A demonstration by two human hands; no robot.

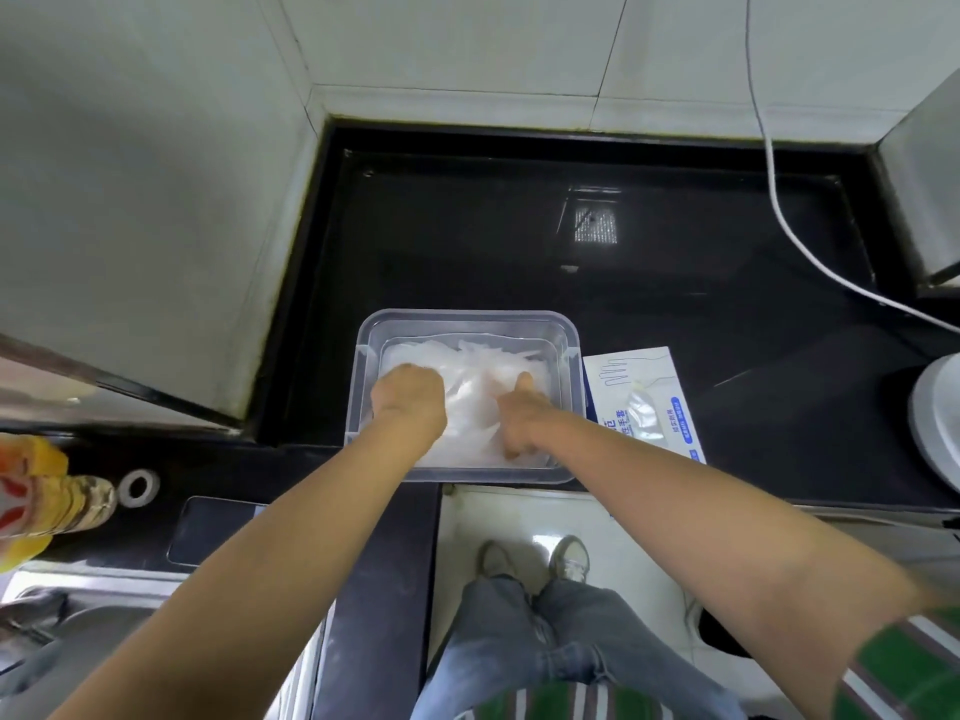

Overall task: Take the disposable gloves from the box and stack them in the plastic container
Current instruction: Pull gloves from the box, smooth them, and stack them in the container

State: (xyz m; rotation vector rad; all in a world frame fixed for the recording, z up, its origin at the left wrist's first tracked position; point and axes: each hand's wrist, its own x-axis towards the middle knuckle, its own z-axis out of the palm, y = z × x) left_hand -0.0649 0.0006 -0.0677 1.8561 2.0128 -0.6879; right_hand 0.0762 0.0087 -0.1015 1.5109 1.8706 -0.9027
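Note:
A clear plastic container [571, 350] sits on the black counter in front of me, holding a layer of translucent white disposable gloves [470, 379]. Both my hands are inside it, on the gloves. My left hand [410, 402] is over the left part of the pile, back up, with its fingers hidden underneath. My right hand [514, 415] lies on the right part, thumb stretched forward over the gloves and fingers curled into them at the near side. The white and blue glove box [649, 392] lies flat just right of the container, with a glove poking out of its opening.
A white cable [810, 262] runs across the counter at the back right. A round metal pot [935, 423] stands at the right edge. At the left are a phone [218, 532], a tape roll [139, 488], a yellow bottle [36, 496] and a sink [78, 631].

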